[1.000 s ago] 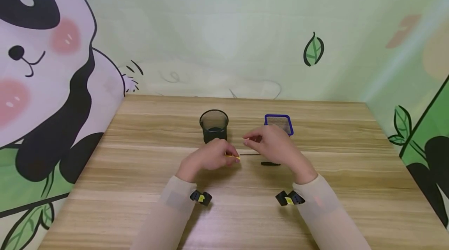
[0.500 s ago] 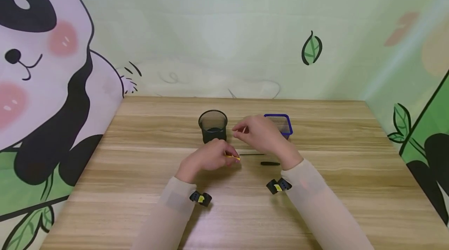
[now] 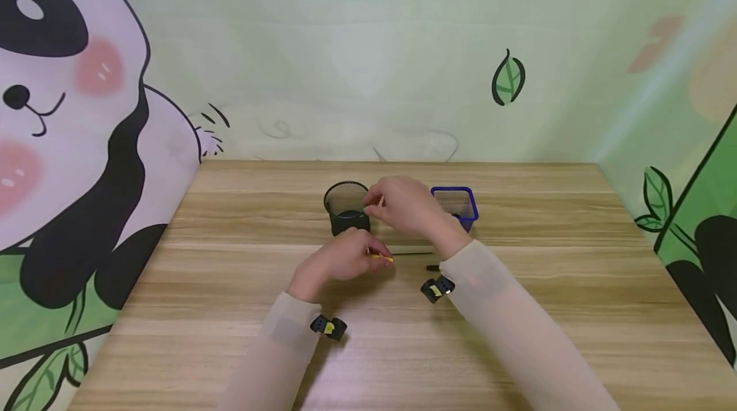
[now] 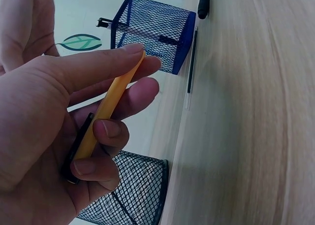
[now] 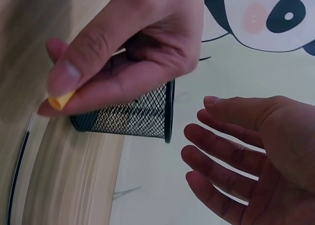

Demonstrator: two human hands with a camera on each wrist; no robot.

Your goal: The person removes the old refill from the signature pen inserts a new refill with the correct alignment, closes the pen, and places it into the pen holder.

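Observation:
My left hand grips a yellow pen barrel with a black clip, low over the table. In the left wrist view the thumb and index finger pinch the barrel's tip, with other fingers curled round its clip end. My right hand is in the air beside the black mesh pen holder, overlapping its rim in the head view. Its fingers are loosely bent and spread in the right wrist view, with nothing seen between them. A thin pen refill with a clear end lies on the table.
A blue mesh basket stands at the back right, with small dark items inside. A short black piece lies on the wooden table near the refill, partly covered by the right sleeve in the head view.
My right hand has moved left and away from me, from in front of the blue basket to the black pen holder. The left hand stays in place with the yellow barrel.

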